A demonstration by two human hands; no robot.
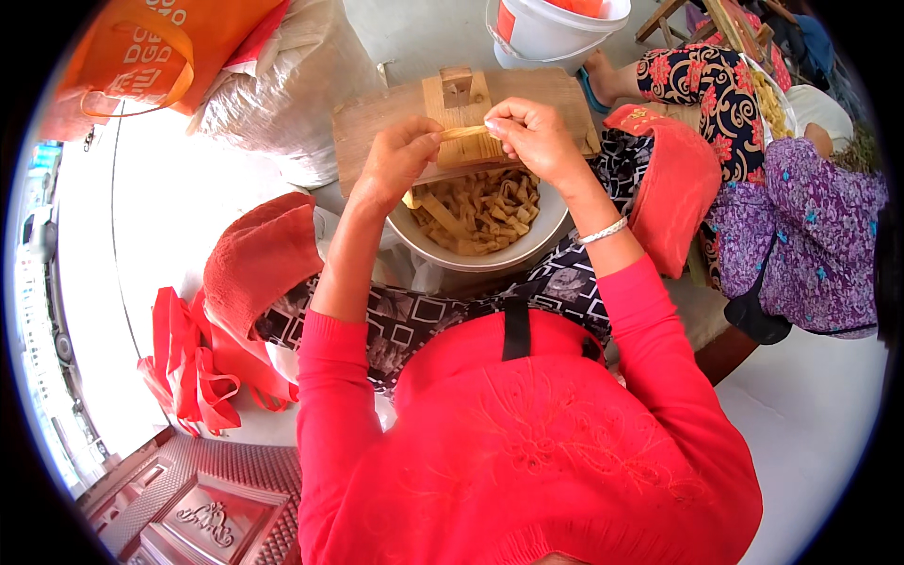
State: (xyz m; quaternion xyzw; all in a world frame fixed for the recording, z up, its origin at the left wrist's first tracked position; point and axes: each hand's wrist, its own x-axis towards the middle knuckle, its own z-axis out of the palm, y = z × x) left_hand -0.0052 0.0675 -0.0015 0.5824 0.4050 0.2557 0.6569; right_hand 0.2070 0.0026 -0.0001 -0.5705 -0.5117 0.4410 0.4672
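Note:
My left hand (400, 160) and my right hand (537, 141) pinch a pale yellow, narrow strip (466, 133) between them, held level over a wooden board (372, 113). An upright wooden piece (456, 87) stands on the board's far part. Just below, a white bowl (471, 265) holds several brown-yellow pieces (494, 221), with a longer pale strip (435, 210) at its left side. The bowl sits between my patterned-trousered legs, with red cloths (254, 254) over both knees.
A white bucket (527, 42) stands beyond the board. A plastic sack (273, 104) and an orange bag (141, 52) are at upper left, red bags (184, 363) lower left. At right sits another person (800, 235) in purple floral clothing beside a bowl of yellow pieces (772, 108).

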